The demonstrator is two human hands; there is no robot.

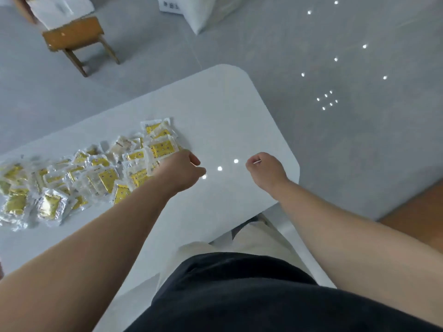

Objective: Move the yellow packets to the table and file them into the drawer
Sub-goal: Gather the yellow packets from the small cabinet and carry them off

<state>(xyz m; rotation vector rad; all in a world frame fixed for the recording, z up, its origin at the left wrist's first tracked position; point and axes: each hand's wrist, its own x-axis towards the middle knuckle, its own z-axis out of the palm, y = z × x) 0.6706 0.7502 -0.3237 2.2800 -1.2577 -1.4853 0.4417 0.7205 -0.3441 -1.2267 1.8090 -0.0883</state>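
While the hands (181,170) (265,172) reach forward, yellow packets (96,173) stretch lengthwise along the table (227,111).

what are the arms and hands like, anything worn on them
Both forearms are bare, with no sleeves in view. The left hand and right hand show no gloves, and no watch or bracelet at either wrist.

A glossy grey floor (335,144) is reflecting small points of light. A wooden stool (74,35) is standing at the upper left; a white sack (203,15) is sitting beyond the white tabletop (227,104).
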